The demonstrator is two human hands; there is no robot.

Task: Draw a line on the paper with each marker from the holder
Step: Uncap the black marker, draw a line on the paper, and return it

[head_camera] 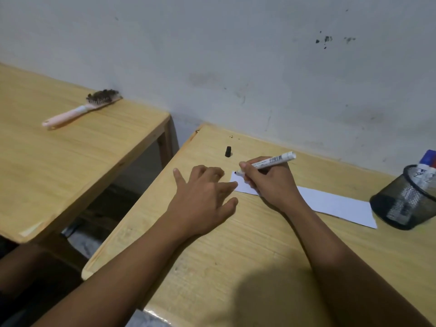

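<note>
A white sheet of paper [335, 204] lies on the wooden desk [247, 251]. My right hand [271, 182] grips a white marker [271, 162] with a black tip, and the tip touches the paper's far left corner. My left hand [203, 199] rests flat on the desk with fingers spread, its fingertips at the paper's left edge. The marker's black cap [228, 151] stands on the desk beyond my hands. A black mesh holder [405, 199] at the right holds more markers [427, 168], with blue and red caps showing.
A second wooden desk [70, 156] stands to the left across a gap, with a pink hairbrush [80, 110] on it. A stained white wall [236, 55] runs along the back of both desks.
</note>
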